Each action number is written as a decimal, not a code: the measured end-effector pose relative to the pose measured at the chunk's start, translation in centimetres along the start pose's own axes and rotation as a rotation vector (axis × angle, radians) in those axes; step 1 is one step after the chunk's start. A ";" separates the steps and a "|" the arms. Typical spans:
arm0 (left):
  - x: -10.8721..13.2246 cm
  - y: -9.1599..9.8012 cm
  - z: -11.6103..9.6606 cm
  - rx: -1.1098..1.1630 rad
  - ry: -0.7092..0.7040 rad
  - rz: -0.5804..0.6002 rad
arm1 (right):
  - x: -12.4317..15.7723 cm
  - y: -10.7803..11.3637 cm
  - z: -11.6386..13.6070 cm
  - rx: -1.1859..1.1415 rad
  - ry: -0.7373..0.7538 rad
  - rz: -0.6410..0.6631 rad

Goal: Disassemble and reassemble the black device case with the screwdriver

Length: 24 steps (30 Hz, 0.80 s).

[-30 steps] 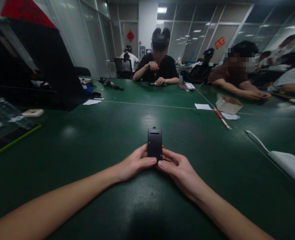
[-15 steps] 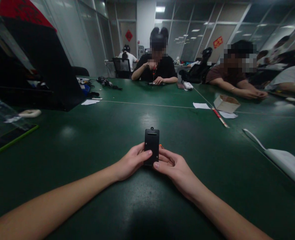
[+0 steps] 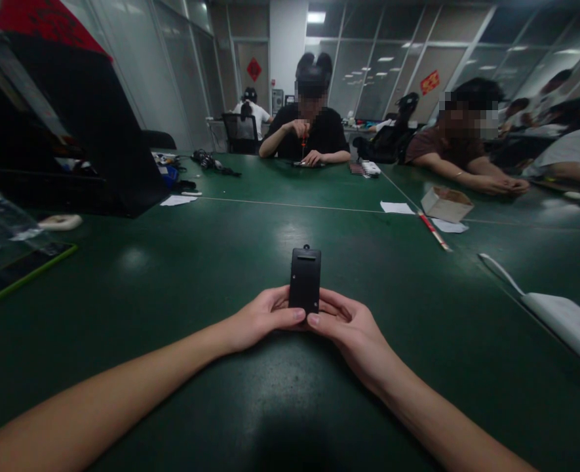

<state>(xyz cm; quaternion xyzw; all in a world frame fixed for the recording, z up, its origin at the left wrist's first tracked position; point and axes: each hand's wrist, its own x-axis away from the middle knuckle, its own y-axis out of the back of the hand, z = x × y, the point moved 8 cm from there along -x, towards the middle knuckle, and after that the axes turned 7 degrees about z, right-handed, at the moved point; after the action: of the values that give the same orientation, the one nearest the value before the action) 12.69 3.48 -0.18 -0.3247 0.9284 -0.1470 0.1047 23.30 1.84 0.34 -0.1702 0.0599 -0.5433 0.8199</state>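
A small black rectangular device (image 3: 305, 278) with a slot near its top and a little loop on its upper edge stands upright just above the green table (image 3: 181, 282). My left hand (image 3: 260, 321) grips its lower left side, thumb pressed on the bottom front. My right hand (image 3: 351, 331) holds the lower right side, fingers curled behind it and thumb beside the left thumb. The device's bottom end is hidden by my thumbs.
A black open case (image 3: 73, 131) and a green-edged tablet (image 3: 19, 272) lie at the left. A small cardboard box (image 3: 445, 204), a red pen (image 3: 434, 231) and papers sit at the right, a white sheet (image 3: 560, 318) nearer. Several people work across the table.
The device and both hands shifted slightly left half a second ago, then back right and a little up. The thumbs now meet at its bottom edge.
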 end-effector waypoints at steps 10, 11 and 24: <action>0.0 0.0 -0.3 -0.023 -0.025 -0.034 | 0.2 0.1 0.9 0.158 0.039 -0.028; 0.1 0.1 -0.3 -0.004 -0.038 -0.050 | 0.3 -0.1 1.0 0.183 0.039 -0.024; 0.1 0.8 0.1 0.128 -0.057 -0.116 | 0.7 -0.7 0.9 0.344 -0.002 -0.046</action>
<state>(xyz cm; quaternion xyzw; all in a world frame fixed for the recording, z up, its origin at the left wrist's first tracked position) 12.17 4.03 -0.56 -0.3748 0.8933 -0.2027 0.1432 23.22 1.18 1.47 -0.0291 -0.0387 -0.5640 0.8244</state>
